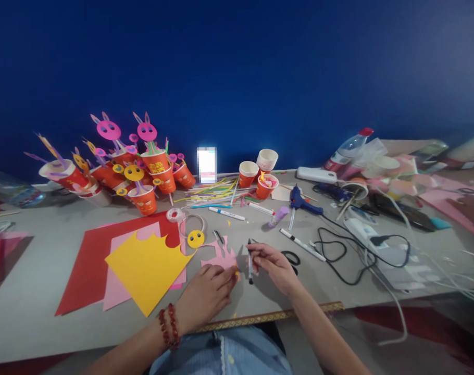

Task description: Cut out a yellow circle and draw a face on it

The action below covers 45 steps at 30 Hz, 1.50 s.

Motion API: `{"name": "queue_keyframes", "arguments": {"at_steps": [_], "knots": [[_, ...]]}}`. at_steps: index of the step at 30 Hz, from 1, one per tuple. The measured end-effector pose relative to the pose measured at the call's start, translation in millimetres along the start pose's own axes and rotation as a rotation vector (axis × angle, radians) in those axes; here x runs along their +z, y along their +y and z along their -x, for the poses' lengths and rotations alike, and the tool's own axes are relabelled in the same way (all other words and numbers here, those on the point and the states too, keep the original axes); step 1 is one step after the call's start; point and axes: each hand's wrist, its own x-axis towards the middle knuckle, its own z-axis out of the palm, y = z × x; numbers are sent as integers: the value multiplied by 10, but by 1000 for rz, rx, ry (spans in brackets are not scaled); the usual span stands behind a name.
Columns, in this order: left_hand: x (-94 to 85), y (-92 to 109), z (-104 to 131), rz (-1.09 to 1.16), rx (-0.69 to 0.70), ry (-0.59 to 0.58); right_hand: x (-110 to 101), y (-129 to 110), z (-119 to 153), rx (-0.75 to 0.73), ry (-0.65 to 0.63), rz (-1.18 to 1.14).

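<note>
My right hand (274, 264) is closed around a dark pen (250, 263), held upright just above the table. Behind that hand lie scissors with black handles (291, 258), their middle hidden. Palm down, my left hand (209, 291) rests at the edge of a cut-up pink paper scrap (217, 252). Its fingertips are on a small yellow paper piece (237, 272), mostly covered by the fingers. Just beyond lies a yellow paper disc with eyes (195, 239), near a ring of tape (202, 224).
Yellow paper (149, 271) overlaps a red sheet (84, 265) on the left. Decorated red cups (143, 200) crowd the back left. Coloured sticks (211, 192) lie at the back. A blue glue gun (305, 202), a glue stick (278, 216), markers (303, 245) and cables (338, 281) occupy the right.
</note>
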Motion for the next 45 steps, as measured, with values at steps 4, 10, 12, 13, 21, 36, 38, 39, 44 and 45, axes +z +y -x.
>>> {"name": "queue_keyframes", "arguments": {"at_steps": [4,10,12,13,21,36,38,39,44,45], "knots": [[-3,-11,2,-34,2,-25,23,43,125,-61,99,80],[17,-24,13,-39,4,-39,96,116,169,-62,190,125],[30,-30,14,-37,4,-39,117,134,165,3,132,139],[36,-34,15,-33,7,-39,126,137,159,23,93,175],[55,-53,23,0,12,-30,229,114,67,-166,158,564],[67,-75,20,19,20,-27,267,162,58,-150,171,557],[63,-78,20,18,22,-28,267,170,60,-151,173,550],[61,-80,20,20,23,-27,267,175,60,-154,173,546],[62,-85,17,19,29,-34,267,192,59,-146,173,550],[62,-85,16,14,29,-38,267,191,58,-147,169,558]]}}
